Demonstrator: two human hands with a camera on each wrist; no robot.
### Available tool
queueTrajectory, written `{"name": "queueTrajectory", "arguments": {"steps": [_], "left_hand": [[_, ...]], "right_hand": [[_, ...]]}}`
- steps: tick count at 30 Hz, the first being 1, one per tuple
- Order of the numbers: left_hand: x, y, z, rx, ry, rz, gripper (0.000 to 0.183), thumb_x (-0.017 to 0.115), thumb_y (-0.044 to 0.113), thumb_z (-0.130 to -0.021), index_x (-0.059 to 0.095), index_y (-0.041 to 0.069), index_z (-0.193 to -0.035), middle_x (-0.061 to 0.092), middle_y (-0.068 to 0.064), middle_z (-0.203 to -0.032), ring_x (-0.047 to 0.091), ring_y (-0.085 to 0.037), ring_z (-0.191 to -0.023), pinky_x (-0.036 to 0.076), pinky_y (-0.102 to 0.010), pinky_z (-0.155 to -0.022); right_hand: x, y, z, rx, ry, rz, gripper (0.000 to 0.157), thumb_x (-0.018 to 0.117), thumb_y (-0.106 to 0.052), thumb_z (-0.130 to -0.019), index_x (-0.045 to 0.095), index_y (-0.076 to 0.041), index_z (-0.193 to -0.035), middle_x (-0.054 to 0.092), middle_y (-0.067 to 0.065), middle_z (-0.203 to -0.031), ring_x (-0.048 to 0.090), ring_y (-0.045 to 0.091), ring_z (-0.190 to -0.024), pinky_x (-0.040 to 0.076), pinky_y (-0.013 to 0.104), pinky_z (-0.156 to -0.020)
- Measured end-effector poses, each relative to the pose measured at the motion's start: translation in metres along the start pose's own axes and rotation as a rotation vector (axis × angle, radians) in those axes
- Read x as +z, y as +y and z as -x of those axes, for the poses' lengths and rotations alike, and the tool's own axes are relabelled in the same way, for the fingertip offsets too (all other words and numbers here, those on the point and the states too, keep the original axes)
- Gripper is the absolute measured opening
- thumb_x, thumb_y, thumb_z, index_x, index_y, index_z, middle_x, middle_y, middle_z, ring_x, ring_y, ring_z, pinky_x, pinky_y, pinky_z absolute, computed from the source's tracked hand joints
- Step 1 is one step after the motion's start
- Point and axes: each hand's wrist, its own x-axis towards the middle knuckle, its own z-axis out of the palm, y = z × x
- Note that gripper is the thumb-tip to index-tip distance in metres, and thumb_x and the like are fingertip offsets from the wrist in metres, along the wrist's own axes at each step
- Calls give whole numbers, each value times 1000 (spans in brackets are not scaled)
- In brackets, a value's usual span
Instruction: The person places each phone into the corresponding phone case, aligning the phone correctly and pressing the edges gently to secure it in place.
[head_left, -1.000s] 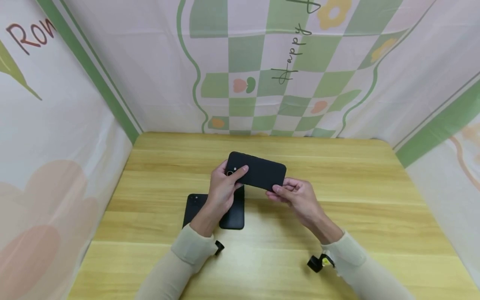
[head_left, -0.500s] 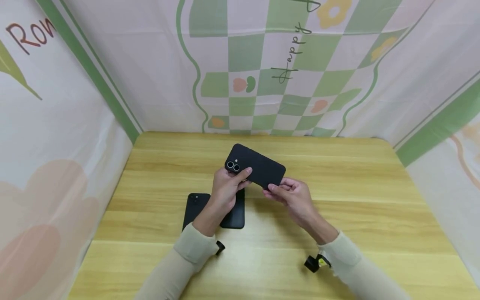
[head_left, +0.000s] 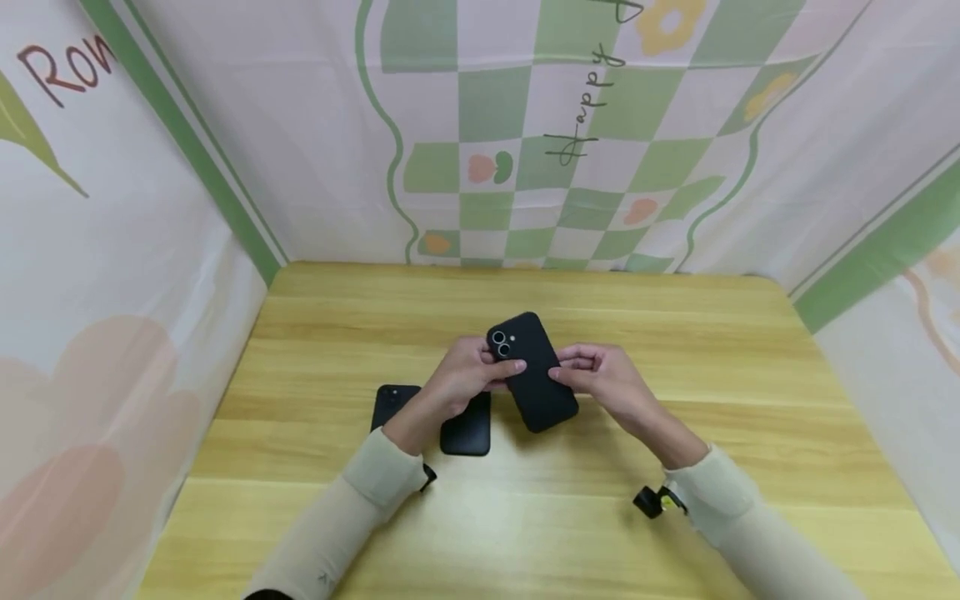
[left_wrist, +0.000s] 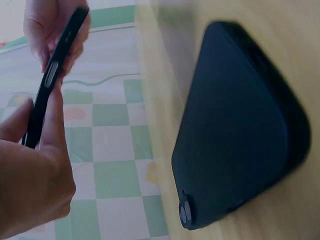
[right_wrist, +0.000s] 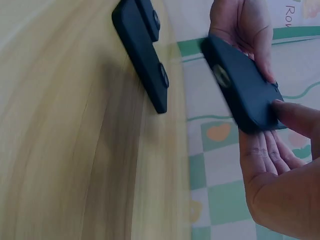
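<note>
A black phone (head_left: 536, 379) is held above the table, its back with two ringed camera lenses facing up and its camera end toward the upper left. My left hand (head_left: 465, 375) pinches its left edge near the lenses, thumb on the back. On the opposite long edge, my right hand (head_left: 611, 379) grips with thumb above and fingers beneath. The left wrist view shows this phone (left_wrist: 47, 85) edge-on between both hands. Below my left hand lie two more black phones, one phone (head_left: 467, 429) beneath the wrist and another phone (head_left: 390, 404) further left, both partly covered.
The wooden table (head_left: 712, 350) extends on all sides of the hands. A patterned cloth curtain (head_left: 487, 200) hangs behind its far edge, with more cloth at left and right. A small black wrist camera (head_left: 648, 502) sits under the right sleeve.
The held phone has turned clockwise from nearly sideways to steeply slanted, its lower end nearer me. My right hand has shifted from the phone's end to its long edge.
</note>
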Motion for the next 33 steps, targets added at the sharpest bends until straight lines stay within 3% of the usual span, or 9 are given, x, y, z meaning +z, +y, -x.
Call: {"name": "queueTrajectory", "arguments": {"steps": [7,14,22,33], "left_hand": [[2,-3,-11,-66,-160,-121,22,78,8,-97,74,-3,-116,80,-13,-103,78,-20,-90,65,-42,-87],[8,-10,-24,-94,-226,-193,18,79,7,-96,75,-1,-112,80,-11,-101,77,-17,-85,65,-45,-85],[17,-17,-37,-158,-232,-277,11,81,4,-94,75,3,-104,80,-8,-92,75,-16,-76,66,-35,-73],[26,-24,-46,-155,-158,-332,13,83,5,-93,75,4,-104,79,-7,-88,71,-15,-68,65,-33,-67]], "right_hand": [[-7,8,4,46,-38,48,38,77,-4,-95,65,16,-125,79,11,-101,75,11,-89,65,31,-82],[-11,23,7,73,-53,55,34,76,-1,-95,64,16,-122,79,14,-100,75,13,-87,65,36,-83],[-15,41,8,72,-75,64,30,76,1,-94,64,16,-117,78,15,-96,73,12,-84,63,26,-78],[-12,47,5,111,-7,99,34,76,1,-94,61,16,-120,77,11,-90,72,12,-78,65,32,-72]]}}
